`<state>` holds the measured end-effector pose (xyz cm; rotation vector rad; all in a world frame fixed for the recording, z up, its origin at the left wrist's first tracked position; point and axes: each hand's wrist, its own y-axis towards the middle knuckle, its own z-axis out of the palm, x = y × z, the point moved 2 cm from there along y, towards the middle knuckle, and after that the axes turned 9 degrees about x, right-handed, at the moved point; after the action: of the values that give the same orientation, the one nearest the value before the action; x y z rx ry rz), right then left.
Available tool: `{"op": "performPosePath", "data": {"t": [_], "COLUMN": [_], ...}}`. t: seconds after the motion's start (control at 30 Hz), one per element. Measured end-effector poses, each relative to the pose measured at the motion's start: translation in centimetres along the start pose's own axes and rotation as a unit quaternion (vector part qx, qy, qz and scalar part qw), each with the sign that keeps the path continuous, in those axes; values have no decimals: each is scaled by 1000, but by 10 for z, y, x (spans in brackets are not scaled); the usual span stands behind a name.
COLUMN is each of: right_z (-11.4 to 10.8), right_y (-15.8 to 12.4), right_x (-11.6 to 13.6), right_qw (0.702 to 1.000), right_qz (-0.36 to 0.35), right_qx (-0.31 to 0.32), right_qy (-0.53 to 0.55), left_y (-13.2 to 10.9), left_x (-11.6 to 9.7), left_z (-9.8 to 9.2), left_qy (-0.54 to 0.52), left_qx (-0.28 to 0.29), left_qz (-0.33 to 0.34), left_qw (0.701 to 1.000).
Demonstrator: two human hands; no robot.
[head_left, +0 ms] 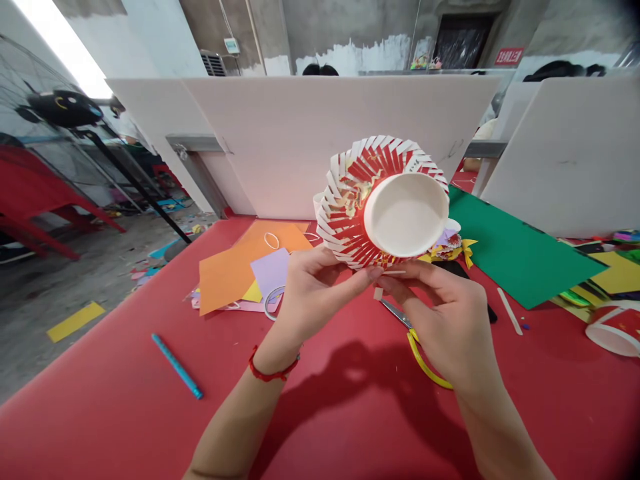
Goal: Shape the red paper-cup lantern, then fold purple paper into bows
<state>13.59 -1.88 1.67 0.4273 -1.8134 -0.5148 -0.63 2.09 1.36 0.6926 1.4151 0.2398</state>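
Fringed paper cup [383, 203] held at the frame's centre.
The left hand [320, 288] and the right hand [445, 308] each pinch its lower strips [353, 250] between thumb and fingers (yellow-handled scissors [412, 333] lie just below, partly hidden).

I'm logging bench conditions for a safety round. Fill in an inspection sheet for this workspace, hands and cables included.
Surface: red tabletop.
Job's things: red-and-white paper cup, strips fanned around it, held above the table; yellow-handled scissors on the table.
Clutter: blue pen, orange paper, green sheet.
Hands: left hand and right hand grip the cup's lower strips.
Cables: thin cord on the back wall.
Surroundings: pale partition behind; yellow strip on the floor.
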Motion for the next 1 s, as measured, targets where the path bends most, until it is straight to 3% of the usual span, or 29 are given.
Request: {"op": "performPosePath", "data": {"t": [0.13, 0.33, 0.5, 0.63, 0.7, 0.8, 0.9, 1.0], "right_z": [1, 4, -2, -5, -5, -1, 6, 8], "right_y": [-1, -3, -4, -2, -1, 2, 5, 6], "right_x": [1, 5, 6, -2, -9, -15, -16, -12], "right_qw": [1000, 997, 990, 981, 986, 995, 987, 976], "right_qz": [-6, -32, -60, -84, -69, -41, -1, 28], "right_qx": [3, -3, -53, -101, -116, -80, -24, -13], "right_qy": [-18, -70, -117, -144, -103, 38, 162, 213], "left_y": [0, 2, 1, -1, -2, -3, -3, -2], "left_x": [-2, -1, 6, 7, 7, 7, 7, 8], "left_z": [2, 1, -4, -5, -5, -6, -6, -6], "left_qy": [10, 4, -32, -83, -93, -111, -133, -140], "left_qx": [11, -20, -23, 23, 43, 49, 51, 61], "left_qz": [-15, -13, -31, -52, -65, -80, -93, -96], "left_qw": [1000, 1000, 999, 995, 993, 989, 985, 984]}}
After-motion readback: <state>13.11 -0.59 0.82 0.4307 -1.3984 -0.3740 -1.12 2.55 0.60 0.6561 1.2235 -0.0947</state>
